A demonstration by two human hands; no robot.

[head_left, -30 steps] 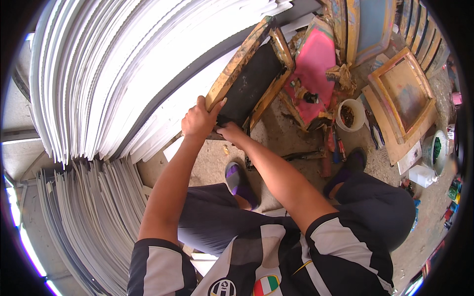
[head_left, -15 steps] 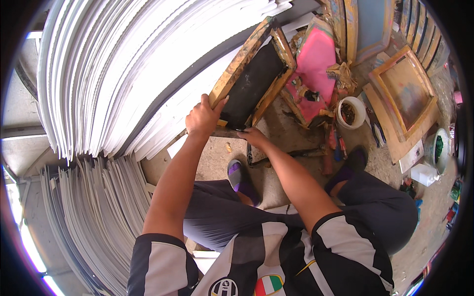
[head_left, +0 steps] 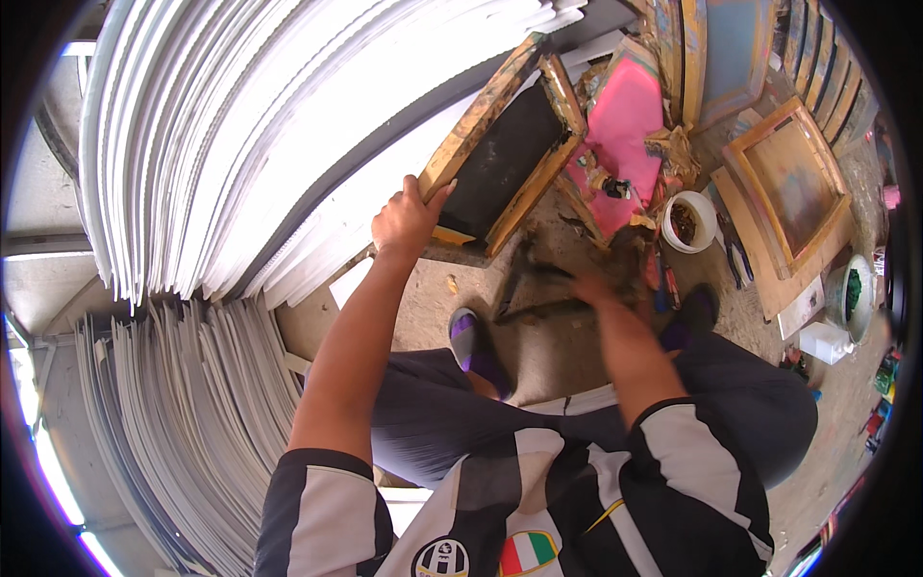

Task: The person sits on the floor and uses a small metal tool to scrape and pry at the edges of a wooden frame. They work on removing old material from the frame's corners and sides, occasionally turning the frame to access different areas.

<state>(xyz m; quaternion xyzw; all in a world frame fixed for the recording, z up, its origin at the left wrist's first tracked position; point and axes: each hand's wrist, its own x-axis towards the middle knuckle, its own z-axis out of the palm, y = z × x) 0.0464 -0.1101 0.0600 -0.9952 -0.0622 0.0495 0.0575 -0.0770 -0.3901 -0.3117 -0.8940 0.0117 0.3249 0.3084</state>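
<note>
My left hand (head_left: 404,219) grips the near left corner of a wooden screen-printing frame (head_left: 500,159), thumb on the inner side. The frame is tilted, its wood stained with paint, and a black panel fills it. My right hand (head_left: 598,288) is apart from that frame, lower and to the right, smeared by motion so its fingers do not show clearly. Close to it is a dark, thin-barred angular object (head_left: 543,313), also blurred, between my feet and the frame. I cannot tell whether the right hand holds it.
Tall stacks of white sheets (head_left: 288,125) fill the left side, with more sheets (head_left: 192,413) below. Beyond the frame lies a pink-stained board (head_left: 625,106). To the right are a white bucket (head_left: 710,231), pliers (head_left: 738,262), another wooden frame (head_left: 829,154) and a white container (head_left: 825,342).
My right hand has left the frame's lower edge and moved right and slightly down. The dark angular object has shifted. My left hand still holds the frame, which sits slightly farther right.
</note>
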